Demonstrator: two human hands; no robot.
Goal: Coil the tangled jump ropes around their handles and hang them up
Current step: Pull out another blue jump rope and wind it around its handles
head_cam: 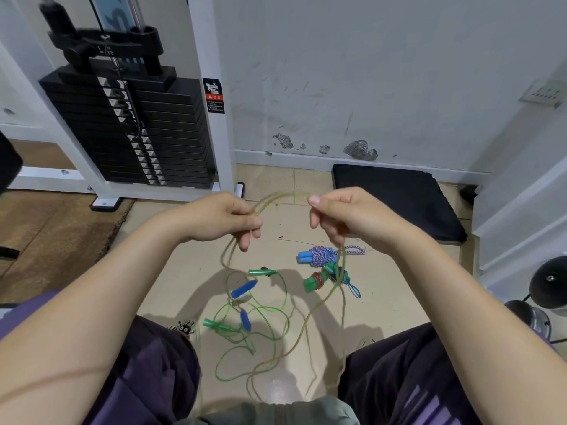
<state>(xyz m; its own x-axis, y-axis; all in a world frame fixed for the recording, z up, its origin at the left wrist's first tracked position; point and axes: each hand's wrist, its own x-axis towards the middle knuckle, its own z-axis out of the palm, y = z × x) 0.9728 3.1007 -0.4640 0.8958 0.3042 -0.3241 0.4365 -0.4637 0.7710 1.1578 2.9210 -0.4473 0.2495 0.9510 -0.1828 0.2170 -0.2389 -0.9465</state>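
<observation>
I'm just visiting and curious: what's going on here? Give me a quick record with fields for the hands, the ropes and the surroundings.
left hand: pinching a yellowish clear rope, raised above the floor
right hand: pinching the same rope, which arcs between the hands and hangs down to the floor
loose on floor: green rope tangled, with green handles and blue handles among it
already coiled: purple-white rope on blue handles; a second bundle with green handles beside it
hung up: none visible
surroundings: tiled floor, weight stack, black mat, white wall
</observation>
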